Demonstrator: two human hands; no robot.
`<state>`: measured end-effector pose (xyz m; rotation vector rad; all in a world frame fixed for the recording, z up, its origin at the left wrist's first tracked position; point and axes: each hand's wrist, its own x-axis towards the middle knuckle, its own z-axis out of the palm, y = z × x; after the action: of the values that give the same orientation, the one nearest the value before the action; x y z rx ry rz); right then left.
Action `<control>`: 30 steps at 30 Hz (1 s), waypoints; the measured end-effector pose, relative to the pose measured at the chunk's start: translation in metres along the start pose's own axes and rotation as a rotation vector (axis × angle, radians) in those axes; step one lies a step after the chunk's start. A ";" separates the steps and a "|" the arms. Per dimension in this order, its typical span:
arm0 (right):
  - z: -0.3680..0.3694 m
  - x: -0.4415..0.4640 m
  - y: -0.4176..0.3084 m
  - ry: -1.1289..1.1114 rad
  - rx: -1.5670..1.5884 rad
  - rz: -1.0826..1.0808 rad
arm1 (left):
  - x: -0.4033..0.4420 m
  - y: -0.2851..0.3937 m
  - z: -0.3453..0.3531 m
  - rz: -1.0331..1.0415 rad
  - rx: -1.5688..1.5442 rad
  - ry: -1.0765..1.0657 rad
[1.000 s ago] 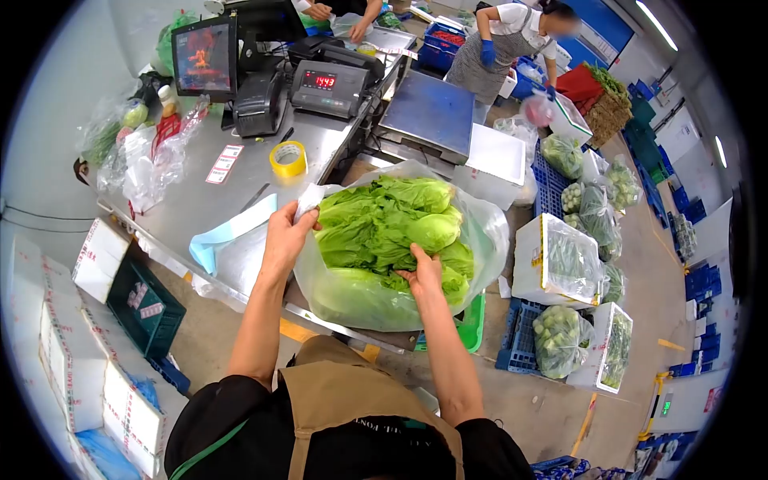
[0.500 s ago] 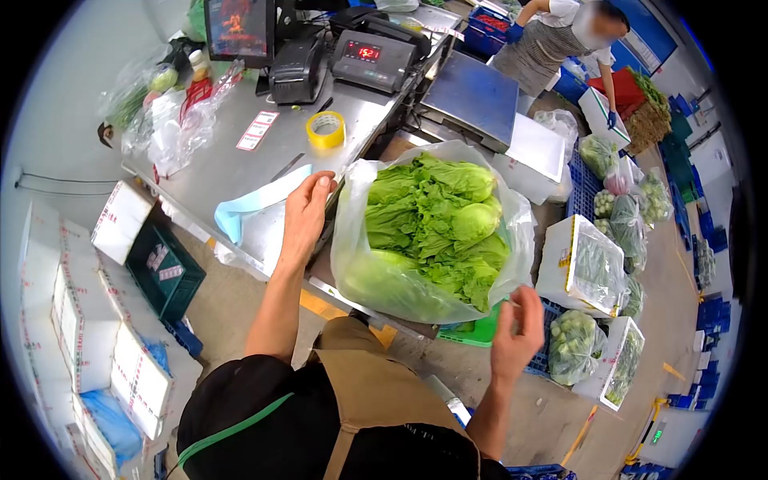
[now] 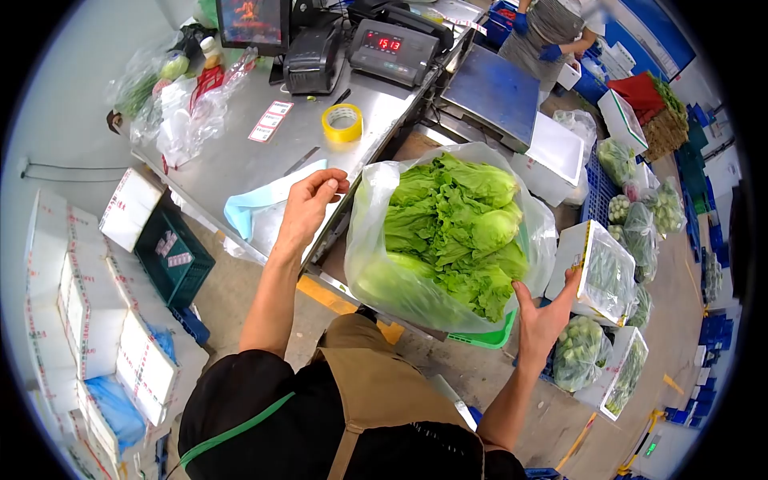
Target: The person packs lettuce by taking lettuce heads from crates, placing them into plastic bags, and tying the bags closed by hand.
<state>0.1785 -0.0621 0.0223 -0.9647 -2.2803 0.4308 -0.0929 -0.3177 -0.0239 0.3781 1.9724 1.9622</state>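
Note:
An open clear plastic bag [image 3: 376, 188] full of green leafy lettuce [image 3: 456, 232] sits in front of me, with a green basket [image 3: 488, 332] showing under its near right edge. My left hand [image 3: 310, 206] hovers just left of the bag, over the edge of the metal table, fingers loosely bent and nothing visible in them. At the bag's lower right side is my right hand [image 3: 542, 320], thumb and fingers spread. Its thumb is close to the plastic rim; whether it touches is unclear. A pale blue strip of material [image 3: 256, 200] lies beside my left hand.
On the metal table [image 3: 232, 164] are yellow tape [image 3: 342, 123], labels [image 3: 270, 121] and a scale display [image 3: 394, 50]. A weighing platform [image 3: 494, 94] stands beyond the bag. Foam boxes [image 3: 572, 268] and bagged vegetables [image 3: 580, 352] line the right. A person [image 3: 548, 36] stands behind.
My right hand has moved right and its fingers have spread. My left hand stays beside the bag. The view has shifted slightly, and the other person's arm has drawn in from the foam box.

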 end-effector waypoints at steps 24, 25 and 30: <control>-0.035 0.103 -0.020 -0.432 1.174 0.388 | 0.037 0.093 0.074 -0.252 -0.446 -0.808; -0.038 0.097 -0.026 -0.420 1.182 0.345 | 0.035 0.099 0.075 -0.243 -0.443 -0.820; -0.046 0.071 -0.046 -0.520 1.217 0.093 | 0.028 0.106 0.101 -0.101 -0.174 -1.101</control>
<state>0.1462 -0.0390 0.1095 -0.3045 -1.7749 1.9685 -0.0816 -0.2126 0.0812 1.0084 1.0667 1.3363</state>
